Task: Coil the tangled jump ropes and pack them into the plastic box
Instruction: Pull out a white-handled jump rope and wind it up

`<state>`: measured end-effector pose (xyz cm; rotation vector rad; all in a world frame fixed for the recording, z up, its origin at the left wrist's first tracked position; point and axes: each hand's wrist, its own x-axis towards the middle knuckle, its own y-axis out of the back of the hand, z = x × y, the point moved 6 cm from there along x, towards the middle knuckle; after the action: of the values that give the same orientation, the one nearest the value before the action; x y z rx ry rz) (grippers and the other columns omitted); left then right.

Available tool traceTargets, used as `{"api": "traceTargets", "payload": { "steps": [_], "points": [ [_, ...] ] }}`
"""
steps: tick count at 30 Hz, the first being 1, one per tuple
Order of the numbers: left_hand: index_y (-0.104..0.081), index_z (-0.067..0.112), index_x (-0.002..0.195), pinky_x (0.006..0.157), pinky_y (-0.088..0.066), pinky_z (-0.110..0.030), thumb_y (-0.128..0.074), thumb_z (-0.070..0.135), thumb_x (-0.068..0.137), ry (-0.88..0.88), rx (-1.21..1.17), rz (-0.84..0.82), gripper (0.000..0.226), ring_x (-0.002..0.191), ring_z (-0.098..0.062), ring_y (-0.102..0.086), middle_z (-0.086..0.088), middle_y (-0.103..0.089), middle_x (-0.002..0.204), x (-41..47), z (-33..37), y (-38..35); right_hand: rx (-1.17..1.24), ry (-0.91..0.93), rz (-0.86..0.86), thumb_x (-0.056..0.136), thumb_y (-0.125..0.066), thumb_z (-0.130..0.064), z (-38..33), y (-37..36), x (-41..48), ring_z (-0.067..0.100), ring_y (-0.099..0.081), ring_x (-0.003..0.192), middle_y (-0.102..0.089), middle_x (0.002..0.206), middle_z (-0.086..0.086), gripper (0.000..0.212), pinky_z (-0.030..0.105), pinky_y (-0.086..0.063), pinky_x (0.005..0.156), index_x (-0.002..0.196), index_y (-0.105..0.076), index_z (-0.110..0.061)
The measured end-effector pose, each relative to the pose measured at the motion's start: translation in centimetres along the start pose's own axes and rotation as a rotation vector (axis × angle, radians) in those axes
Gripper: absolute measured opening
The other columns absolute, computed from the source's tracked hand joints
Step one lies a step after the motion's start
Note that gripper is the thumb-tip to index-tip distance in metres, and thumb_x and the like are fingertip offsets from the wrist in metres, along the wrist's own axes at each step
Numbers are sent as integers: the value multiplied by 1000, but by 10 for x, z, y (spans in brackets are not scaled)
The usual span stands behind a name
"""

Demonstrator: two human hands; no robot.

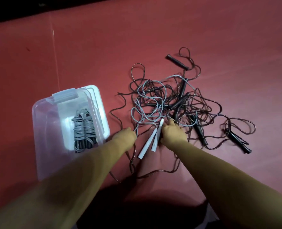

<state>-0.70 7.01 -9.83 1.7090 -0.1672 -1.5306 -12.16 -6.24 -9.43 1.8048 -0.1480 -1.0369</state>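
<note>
Your forearms are reaching forward from the bottom of the view over a red floor point(153, 30). Your left hand point(125, 137) is curling its fingers and pinching a strand of the grey rope point(137, 103) just where it is leaving the pile. Your right hand point(173, 133) is clenching round the upper of the two white handles point(147, 144), which are lying side by side between your hands and pointing up toward the pile; its fingertips are touching the cords beyond.

Just past your hands, the tangle of dark ropes point(201, 104) is sprawling across the floor, with the grey rope looping through its left half. Several black handles point(176, 61) are sticking out of it at the far side and at the right edge, and loose dark loops are trailing back toward you under your wrists.

To your left, the clear plastic box point(42, 129) is sitting open on the floor, partly under your left forearm. Inside it, two coiled ropes point(84, 129) with grey cord wound round dark handles are lying side by side. A pale lid point(101, 103) is showing along the box's right side, touching it.
</note>
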Motion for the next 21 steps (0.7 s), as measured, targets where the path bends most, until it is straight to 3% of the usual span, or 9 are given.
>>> {"api": "traceTargets", "payload": {
  "steps": [4, 8, 11, 13, 16, 18, 21],
  "points": [
    [-68, 7, 114, 100, -44, -37, -60, 26, 95, -84, -94, 79, 28, 111, -32, -54, -14, -51, 118, -11, 0, 17, 159, -20, -28, 82, -71, -31, 6, 4, -11, 35, -55, 114, -47, 129, 13, 51, 40, -48, 94, 126, -55, -12],
    [-69, 7, 90, 81, -45, -32, -57, 29, 98, -180, -274, 207, 27, 90, -30, -58, -9, -57, 89, -41, 5, 75, 400, 30, 40, 77, -78, -29, 1, 46, -25, 35, -58, 109, -45, 133, 16, 63, 40, -51, 91, 130, -49, -12],
    [-71, 9, 91, 78, -46, -33, -57, 31, 98, -220, -267, 320, 27, 88, -28, -62, -10, -67, 87, -80, 12, 127, 500, 185, 104, 78, -76, -28, -18, 101, -47, 25, -57, 100, -45, 129, 16, 72, 33, -49, 95, 142, -46, -25],
    [-74, 11, 94, 75, -46, -31, -57, 32, 97, -234, -250, 400, 27, 86, -25, -64, -7, -70, 85, -116, 18, 160, 514, 318, 103, 80, -75, -22, -34, 135, -69, 15, -55, 93, -52, 113, 10, 58, 25, -48, 91, 135, -58, -31],
    [-75, 15, 89, 63, -37, -27, -58, 32, 97, -262, -260, 528, 25, 76, -22, -62, 3, -60, 66, -178, 29, 201, 568, 467, 101, 87, -73, -13, -53, 178, -112, -4, -52, 64, -59, 76, -7, 6, 20, -41, 68, 92, -74, -11],
    [-77, 17, 93, 59, -35, -26, -59, 33, 97, -263, -294, 620, 24, 69, -18, -59, 5, -60, 65, -219, 33, 220, 648, 484, 115, 90, -71, -17, -56, 204, -144, -1, -48, 56, -59, 67, -5, 12, 23, -40, 61, 78, -71, -15],
    [-77, 21, 97, 60, -49, -24, -60, 35, 97, -303, -397, 742, 23, 62, -12, -66, 2, -71, 74, -269, 35, 241, 661, 489, 179, 94, -68, -26, -51, 244, -190, -2, -49, 58, -61, 68, -4, 15, 17, -42, 58, 82, -71, -16]
  ]
}}
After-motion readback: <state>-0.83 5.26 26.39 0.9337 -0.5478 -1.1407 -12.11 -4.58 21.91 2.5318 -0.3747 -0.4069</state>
